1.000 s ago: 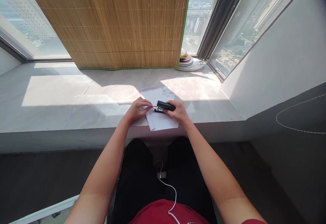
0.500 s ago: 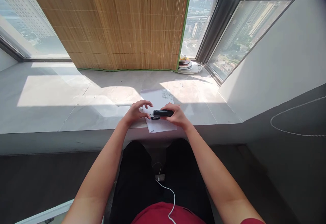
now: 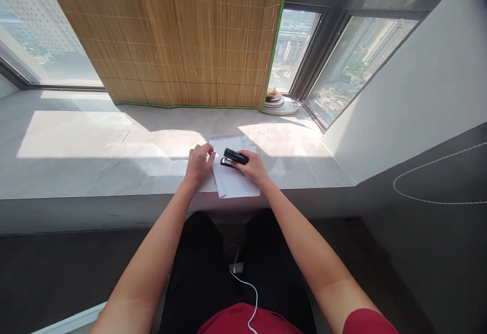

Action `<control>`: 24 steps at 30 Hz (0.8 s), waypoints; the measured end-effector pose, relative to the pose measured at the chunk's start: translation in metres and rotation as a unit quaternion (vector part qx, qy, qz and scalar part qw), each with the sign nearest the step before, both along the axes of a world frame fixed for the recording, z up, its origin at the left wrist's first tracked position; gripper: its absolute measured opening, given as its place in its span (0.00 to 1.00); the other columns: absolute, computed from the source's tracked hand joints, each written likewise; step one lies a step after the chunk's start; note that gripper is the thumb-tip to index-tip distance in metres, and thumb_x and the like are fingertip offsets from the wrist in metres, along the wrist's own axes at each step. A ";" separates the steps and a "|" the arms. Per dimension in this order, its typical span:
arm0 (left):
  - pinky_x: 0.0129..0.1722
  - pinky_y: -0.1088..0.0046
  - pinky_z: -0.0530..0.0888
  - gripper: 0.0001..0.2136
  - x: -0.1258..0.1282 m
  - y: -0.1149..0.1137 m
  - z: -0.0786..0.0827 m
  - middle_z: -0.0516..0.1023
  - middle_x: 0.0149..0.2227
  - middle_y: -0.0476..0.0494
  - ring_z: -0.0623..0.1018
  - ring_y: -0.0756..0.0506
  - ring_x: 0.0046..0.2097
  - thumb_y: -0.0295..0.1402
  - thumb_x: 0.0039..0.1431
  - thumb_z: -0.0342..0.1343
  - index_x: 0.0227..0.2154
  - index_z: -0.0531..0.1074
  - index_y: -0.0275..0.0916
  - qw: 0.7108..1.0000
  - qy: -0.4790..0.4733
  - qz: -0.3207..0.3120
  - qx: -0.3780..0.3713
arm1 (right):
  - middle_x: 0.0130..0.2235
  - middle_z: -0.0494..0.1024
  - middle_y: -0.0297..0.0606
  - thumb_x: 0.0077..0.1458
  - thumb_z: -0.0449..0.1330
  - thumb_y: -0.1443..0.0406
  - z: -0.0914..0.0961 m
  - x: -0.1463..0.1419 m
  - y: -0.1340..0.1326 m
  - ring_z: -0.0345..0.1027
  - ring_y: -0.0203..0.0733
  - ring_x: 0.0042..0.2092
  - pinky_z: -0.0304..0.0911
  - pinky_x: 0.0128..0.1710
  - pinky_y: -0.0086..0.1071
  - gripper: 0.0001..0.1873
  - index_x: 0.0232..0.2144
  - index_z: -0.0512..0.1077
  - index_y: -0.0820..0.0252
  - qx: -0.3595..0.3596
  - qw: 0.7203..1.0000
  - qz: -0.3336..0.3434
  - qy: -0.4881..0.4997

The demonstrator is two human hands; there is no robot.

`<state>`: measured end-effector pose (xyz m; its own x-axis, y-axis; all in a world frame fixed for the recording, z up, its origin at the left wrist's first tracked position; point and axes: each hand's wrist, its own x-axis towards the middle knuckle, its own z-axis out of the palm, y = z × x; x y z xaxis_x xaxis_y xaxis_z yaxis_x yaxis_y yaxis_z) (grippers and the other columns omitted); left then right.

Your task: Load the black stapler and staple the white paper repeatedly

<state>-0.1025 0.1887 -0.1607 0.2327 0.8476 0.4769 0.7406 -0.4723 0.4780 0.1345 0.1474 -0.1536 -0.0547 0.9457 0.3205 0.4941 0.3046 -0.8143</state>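
A black stapler (image 3: 230, 157) is held over the white paper by my right hand (image 3: 252, 167), with fingers and thumb closed around its rear. Its front end points left and its jaws are apart. The white paper (image 3: 238, 187) lies on the sill, a block of dark print near its upper right corner. At the left edge of that paper, my left hand (image 3: 199, 163) has its fingers curled in and the thumb against them, pinching the edge.
The pale stone sill (image 3: 152, 177) runs under a bamboo blind (image 3: 182, 40) with a green border. Stacked plates (image 3: 279, 107) stand at the window corner. A white cable (image 3: 247, 284) hangs by my legs, and a beaded cord (image 3: 395, 184) loops at the right.
My left hand has drawn back leftward from the stapler's front, its spread fingers now closed at the paper's edge. The stapler has tilted and shifted slightly up and left.
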 end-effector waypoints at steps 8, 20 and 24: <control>0.47 0.53 0.69 0.09 0.009 0.002 -0.006 0.76 0.45 0.29 0.74 0.29 0.51 0.32 0.72 0.48 0.41 0.74 0.40 0.976 0.160 0.144 -0.040 | 0.41 0.86 0.37 0.57 0.69 0.57 -0.010 0.060 -0.018 0.79 0.50 0.43 0.71 0.46 0.42 0.12 0.44 0.81 0.52 0.026 0.998 -0.019 -0.054; 0.50 0.54 0.71 0.11 0.005 0.003 0.007 0.76 0.49 0.29 0.76 0.30 0.54 0.32 0.73 0.47 0.45 0.75 0.40 0.970 0.176 0.137 -0.100 | 0.39 0.85 0.38 0.58 0.67 0.51 -0.008 0.122 -0.016 0.77 0.51 0.41 0.68 0.43 0.42 0.15 0.41 0.79 0.53 0.019 0.995 -0.056 -0.080; 0.57 0.48 0.72 0.14 -0.040 0.018 0.025 0.73 0.60 0.23 0.74 0.27 0.61 0.32 0.71 0.49 0.53 0.75 0.37 0.956 0.182 0.211 -0.091 | 0.45 0.85 0.42 0.59 0.66 0.45 -0.011 0.125 -0.012 0.77 0.53 0.45 0.69 0.44 0.42 0.22 0.46 0.80 0.53 0.022 0.997 -0.065 -0.047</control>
